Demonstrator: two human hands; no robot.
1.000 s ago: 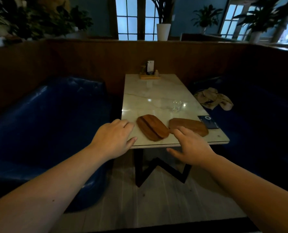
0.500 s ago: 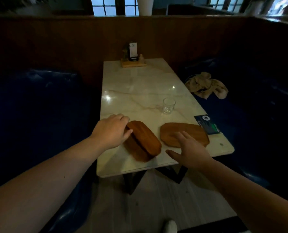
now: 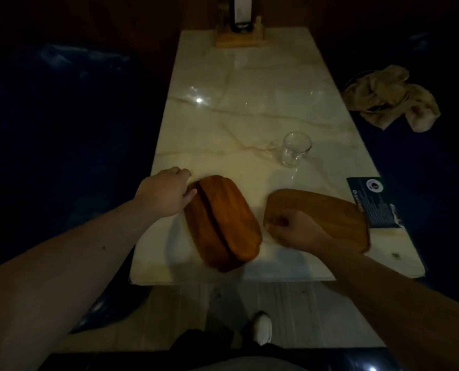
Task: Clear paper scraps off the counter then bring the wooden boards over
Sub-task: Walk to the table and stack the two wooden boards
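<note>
My left hand (image 3: 166,192) rests at the far left corner of the left board (image 3: 223,220), fingers curled against its edge; whether they grip it I cannot tell. My right hand (image 3: 298,231) lies loosely fisted on the near left part of the right board (image 3: 322,212), fingers curled under, hold unclear.

Both boards sit on the near end of the worktop (image 3: 249,108), close to its front edge. The left board is a stack of two, long axis running near-right to far-left; the upper piece is offset from the lower. The right board is flat, rounded, long axis roughly across the worktop, touching a dark card (image 3: 375,202) at the right edge. Both are smooth brown wood.

A clear glass (image 3: 295,148) stands upright beyond the boards. The marble surface past it is open up to a wooden holder (image 3: 240,38). A crumpled cloth (image 3: 391,100) lies on the right seat.
</note>
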